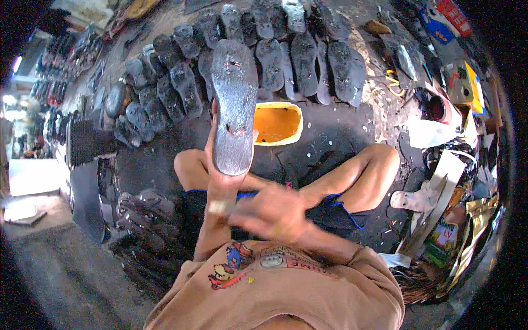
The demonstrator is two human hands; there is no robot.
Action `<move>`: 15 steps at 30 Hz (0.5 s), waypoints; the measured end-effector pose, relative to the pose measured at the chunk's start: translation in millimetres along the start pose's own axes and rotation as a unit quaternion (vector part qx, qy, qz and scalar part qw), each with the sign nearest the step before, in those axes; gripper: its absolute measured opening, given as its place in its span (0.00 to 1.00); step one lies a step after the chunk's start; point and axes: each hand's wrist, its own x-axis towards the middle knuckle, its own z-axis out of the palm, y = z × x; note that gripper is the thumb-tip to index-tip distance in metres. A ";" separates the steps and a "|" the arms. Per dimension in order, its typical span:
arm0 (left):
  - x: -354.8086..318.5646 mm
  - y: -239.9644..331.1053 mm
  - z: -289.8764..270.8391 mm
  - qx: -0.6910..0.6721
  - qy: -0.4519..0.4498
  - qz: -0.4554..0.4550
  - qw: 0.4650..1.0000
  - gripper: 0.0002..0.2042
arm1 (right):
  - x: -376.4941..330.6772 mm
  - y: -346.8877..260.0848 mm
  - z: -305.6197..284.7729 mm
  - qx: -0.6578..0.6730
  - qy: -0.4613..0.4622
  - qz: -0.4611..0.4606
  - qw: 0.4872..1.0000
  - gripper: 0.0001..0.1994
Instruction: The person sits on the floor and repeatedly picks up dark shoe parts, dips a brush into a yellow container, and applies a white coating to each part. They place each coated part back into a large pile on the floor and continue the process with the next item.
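Note:
My left hand (220,181) is closed round a dark, shiny shoe sole (235,104), its fingers along the left edge and its palm beneath. The sole is held up nearly upright, its broad face showing two small torn-looking slots with reddish bits. My right hand (270,212) is smeared by motion and crosses in front of my left forearm. Next to its fingers is a small pale patch (219,208); whether my right hand holds it, I cannot tell. Just right of the raised sole sits a yellow tub (278,124) with an amber inside.
Several rows of dark soles (269,65) lie on the ground ahead. Dark sheet material (88,198) and a heap of dark straps (146,220) are at left. Scraps, a pale sole-shaped piece (415,199) and a yellow box (472,88) crowd the right. My legs are folded on both sides.

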 end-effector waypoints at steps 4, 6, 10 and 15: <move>-4.1 -19.7 -5.8 -0.168 -0.090 -0.151 0.970 0.29 | 65.5 24.9 -48.6 -0.066 0.106 0.137 0.983 0.12; -26.5 -26.6 -15.3 -0.172 -0.199 -0.244 0.933 0.30 | 94.9 50.0 -66.1 -0.149 0.149 0.106 0.972 0.13; -62.5 26.3 -54.9 -0.070 -0.238 -0.169 0.954 0.28 | 112.8 99.0 -121.7 -0.158 0.260 0.204 0.930 0.14; 72.5 86.1 -152.3 0.195 0.174 0.080 0.962 0.23 | 52.6 128.6 -107.7 -0.176 0.239 0.312 0.902 0.15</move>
